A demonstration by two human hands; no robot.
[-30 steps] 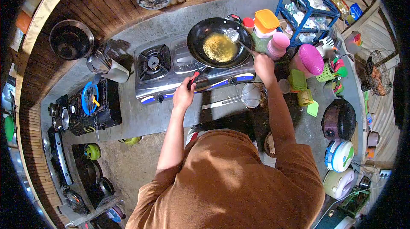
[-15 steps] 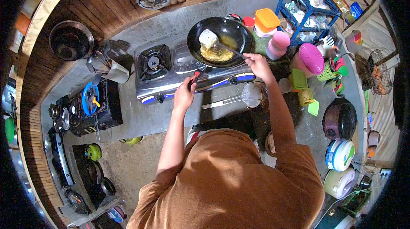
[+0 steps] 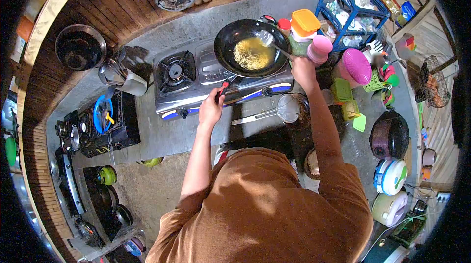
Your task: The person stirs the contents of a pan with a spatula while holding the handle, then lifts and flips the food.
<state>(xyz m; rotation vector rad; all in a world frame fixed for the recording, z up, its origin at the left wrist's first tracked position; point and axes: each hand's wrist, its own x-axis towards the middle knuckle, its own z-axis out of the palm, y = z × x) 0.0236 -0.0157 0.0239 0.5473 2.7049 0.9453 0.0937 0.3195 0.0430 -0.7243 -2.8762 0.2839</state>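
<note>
A black wok (image 3: 228, 59) rests on the right burner of a two-burner gas stove (image 3: 196, 100). Noodle-like strands (image 3: 249, 56) lie in yellowish liquid inside it. My left hand (image 3: 211, 107) is closed around the wok's red and black handle (image 3: 223, 88). In my right hand (image 3: 303, 71) is the handle of a metal spatula (image 3: 266, 38), whose head sits at the wok's upper right, beside the strands.
A wire strainer (image 3: 288, 108) lies in front of the stove. Right of the wok are an orange-lidded container (image 3: 306, 23), pink tubs (image 3: 320, 47) and a blue rack (image 3: 343, 30). A utensil holder (image 3: 133, 84) stands left, near a black appliance (image 3: 125, 128).
My right hand has moved slightly right and up. The spatula head has gone from the wok's left side to its upper right, leaving the strands in view. My left hand keeps its hold.
</note>
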